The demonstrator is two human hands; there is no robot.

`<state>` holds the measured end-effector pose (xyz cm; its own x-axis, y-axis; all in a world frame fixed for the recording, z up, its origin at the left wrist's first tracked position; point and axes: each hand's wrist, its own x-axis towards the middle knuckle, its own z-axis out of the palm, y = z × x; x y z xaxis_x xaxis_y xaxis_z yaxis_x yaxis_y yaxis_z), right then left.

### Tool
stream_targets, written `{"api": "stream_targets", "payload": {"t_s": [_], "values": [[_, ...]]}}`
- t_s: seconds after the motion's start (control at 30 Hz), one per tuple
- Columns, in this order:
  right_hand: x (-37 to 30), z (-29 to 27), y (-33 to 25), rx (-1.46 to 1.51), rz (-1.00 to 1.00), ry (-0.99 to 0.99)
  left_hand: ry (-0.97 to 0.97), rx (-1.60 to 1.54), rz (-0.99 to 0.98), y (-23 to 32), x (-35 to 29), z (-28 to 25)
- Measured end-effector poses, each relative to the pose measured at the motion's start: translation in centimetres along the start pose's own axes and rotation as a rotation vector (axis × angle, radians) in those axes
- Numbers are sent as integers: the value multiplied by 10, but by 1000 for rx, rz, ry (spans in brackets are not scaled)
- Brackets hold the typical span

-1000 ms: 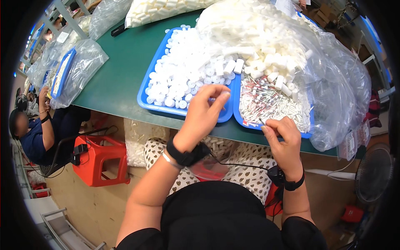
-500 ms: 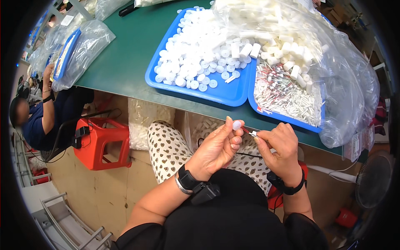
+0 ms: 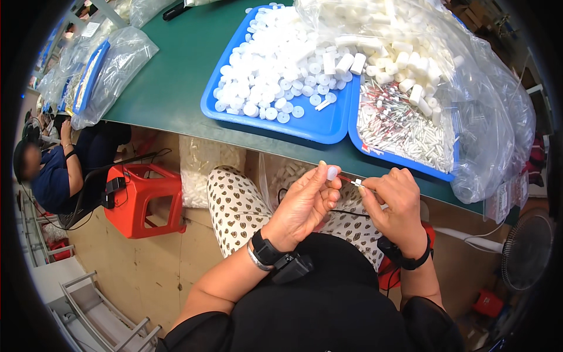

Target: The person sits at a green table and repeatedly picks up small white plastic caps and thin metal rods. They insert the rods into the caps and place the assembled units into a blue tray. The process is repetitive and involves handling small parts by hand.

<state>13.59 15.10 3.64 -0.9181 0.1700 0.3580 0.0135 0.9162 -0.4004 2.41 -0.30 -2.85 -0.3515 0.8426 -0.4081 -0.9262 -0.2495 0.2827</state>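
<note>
Two hands nearly met just right of the frame's centre. The left hand (image 3: 305, 202) pinched a small white disc (image 3: 332, 173) between thumb and fingers; the right hand (image 3: 394, 199) held the white end of a thin red stem (image 3: 346, 178) between thumb and forefinger, the stem pointing toward the disc. Whether the two touched could not be told. Bringing stem and disc together seemed the step in hand; the next move likely called for a steady left hold and careful alignment. Loose white discs (image 3: 252, 76) lay in a blue tray (image 3: 316, 126) at upper centre, red-and-white pins (image 3: 404, 135) in another at upper right.
</note>
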Motion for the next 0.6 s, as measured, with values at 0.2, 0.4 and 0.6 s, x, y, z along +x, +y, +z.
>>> {"api": "stream_targets", "payload": {"t_s": [0.2, 0.4, 0.6], "values": [[0, 0, 0, -35, -20, 13, 34, 169, 75, -4, -1, 0], [0, 0, -1, -44, -81, 14, 24, 220, 112, -6, 0, 0], [-1, -1, -2, -97, -111, 10, 33, 237, 118, -6, 1, -1]]}}
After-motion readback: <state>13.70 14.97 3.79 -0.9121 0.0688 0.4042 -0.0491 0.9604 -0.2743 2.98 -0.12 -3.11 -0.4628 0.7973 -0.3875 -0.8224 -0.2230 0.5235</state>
